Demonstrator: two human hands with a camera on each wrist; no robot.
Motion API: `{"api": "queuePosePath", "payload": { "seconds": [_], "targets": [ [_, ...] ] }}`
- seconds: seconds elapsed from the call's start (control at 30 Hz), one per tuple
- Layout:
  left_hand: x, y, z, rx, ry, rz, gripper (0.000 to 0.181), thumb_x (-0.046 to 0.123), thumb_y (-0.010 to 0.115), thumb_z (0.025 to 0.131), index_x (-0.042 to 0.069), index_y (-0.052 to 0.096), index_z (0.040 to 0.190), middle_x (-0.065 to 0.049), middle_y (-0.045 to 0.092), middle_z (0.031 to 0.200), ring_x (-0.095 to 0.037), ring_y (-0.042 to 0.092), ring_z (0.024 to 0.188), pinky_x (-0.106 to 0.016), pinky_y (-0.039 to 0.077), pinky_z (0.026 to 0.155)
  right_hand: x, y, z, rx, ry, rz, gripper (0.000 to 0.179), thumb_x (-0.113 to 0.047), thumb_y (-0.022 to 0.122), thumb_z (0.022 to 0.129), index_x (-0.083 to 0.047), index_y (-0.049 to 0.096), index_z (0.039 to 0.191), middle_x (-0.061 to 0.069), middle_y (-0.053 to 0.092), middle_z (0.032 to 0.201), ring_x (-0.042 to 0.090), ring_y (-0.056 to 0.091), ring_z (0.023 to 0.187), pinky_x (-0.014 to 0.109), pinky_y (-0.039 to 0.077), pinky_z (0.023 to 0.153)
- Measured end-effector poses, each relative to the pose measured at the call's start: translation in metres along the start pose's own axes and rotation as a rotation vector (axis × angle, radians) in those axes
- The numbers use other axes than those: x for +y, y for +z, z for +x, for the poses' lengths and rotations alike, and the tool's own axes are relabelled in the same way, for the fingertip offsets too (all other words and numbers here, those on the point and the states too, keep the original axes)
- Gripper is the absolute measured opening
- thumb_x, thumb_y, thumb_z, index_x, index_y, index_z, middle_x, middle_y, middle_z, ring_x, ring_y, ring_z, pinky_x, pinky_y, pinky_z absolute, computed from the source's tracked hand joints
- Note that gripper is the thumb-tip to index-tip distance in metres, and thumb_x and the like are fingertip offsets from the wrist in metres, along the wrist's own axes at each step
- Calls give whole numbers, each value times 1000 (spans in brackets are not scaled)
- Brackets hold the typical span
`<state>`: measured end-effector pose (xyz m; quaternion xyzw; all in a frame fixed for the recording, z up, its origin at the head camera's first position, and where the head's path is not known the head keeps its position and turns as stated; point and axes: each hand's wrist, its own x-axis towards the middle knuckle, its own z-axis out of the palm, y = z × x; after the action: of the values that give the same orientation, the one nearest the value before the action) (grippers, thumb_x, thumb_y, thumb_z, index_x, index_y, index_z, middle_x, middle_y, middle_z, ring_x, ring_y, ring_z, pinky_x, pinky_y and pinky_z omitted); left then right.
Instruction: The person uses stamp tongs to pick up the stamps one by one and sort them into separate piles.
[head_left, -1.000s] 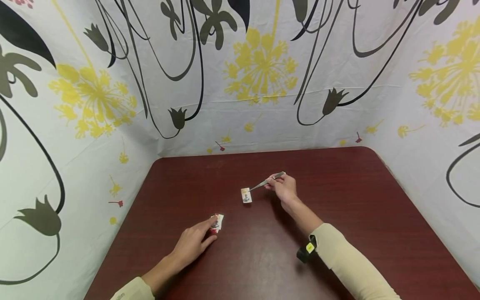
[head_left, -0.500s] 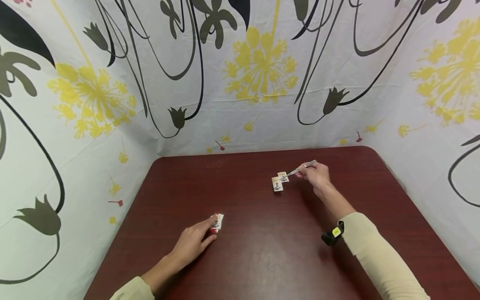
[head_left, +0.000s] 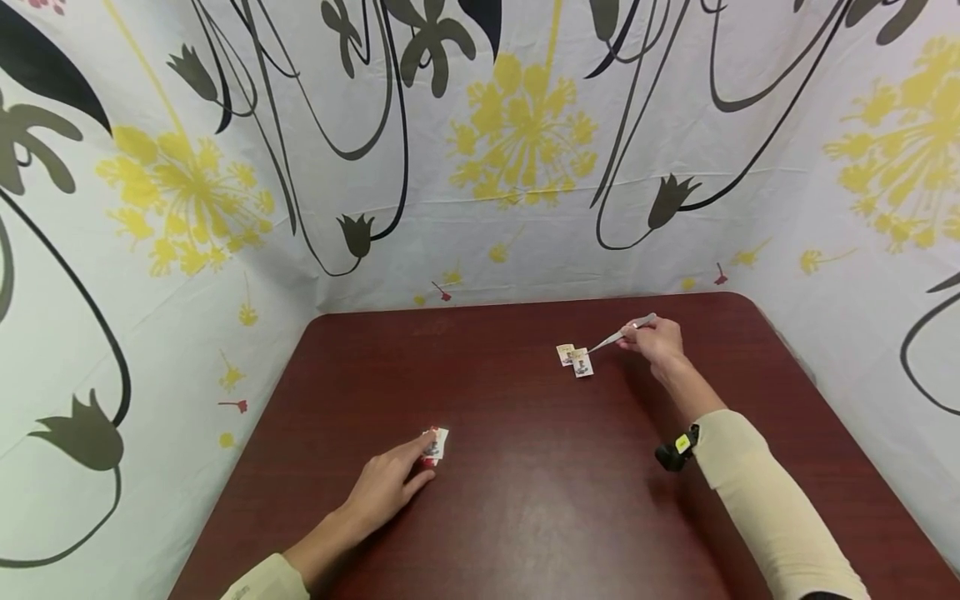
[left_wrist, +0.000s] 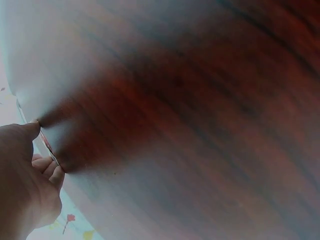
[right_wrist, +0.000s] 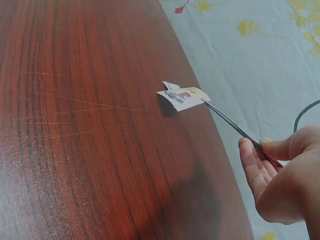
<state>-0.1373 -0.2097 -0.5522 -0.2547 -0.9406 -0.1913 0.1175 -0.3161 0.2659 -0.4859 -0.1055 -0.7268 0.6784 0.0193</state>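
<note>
In the head view my left hand (head_left: 381, 493) rests on the table, its extended index finger pressing a small stack of printed paper cards (head_left: 440, 446) with red showing beneath. The thumb lies beside the stack. The left wrist view shows that stack only edge-on. My right hand (head_left: 657, 344) pinches metal tweezers (head_left: 624, 334) between thumb and fingers. At the tweezers' tips is one small white card (right_wrist: 184, 99) with a printed figure and a yellow top. It hangs tilted over the table, casting a shadow. Behind it, a second similar card (head_left: 565, 355) lies partly covered.
The dark red-brown table (head_left: 480, 517) has rounded far corners. White fabric (head_left: 420, 183) with flower prints stands behind it and at both sides. A black wrist camera (head_left: 677, 450) hangs below the right sleeve, close above the table.
My right hand has moved right and farther away, carrying the card in the tweezers from mid-table until it overlaps the second card. The left hand stays on its stack.
</note>
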Motion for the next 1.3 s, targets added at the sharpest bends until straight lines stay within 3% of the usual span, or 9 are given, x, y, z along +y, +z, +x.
{"api": "queuePosePath", "payload": {
  "seconds": [1.07,1.3],
  "targets": [
    [0,1,-1,2,4,1,62,24,87,91,7,64,146,-10,68,141,-27,70,122,-49,59,90,14,9,11,105,23,-34,15,4,65,101,14,65,112,-3,71,71,3,71,62,25,61,70],
    [-1,2,-1,4,10,7,62,24,87,91,7,64,146,-9,68,142,-26,70,122,-49,59,91,17,8,10,112,13,-49,23,3,67,101,17,64,119,-1,72,75,2,70,61,25,61,70]
  ]
}}
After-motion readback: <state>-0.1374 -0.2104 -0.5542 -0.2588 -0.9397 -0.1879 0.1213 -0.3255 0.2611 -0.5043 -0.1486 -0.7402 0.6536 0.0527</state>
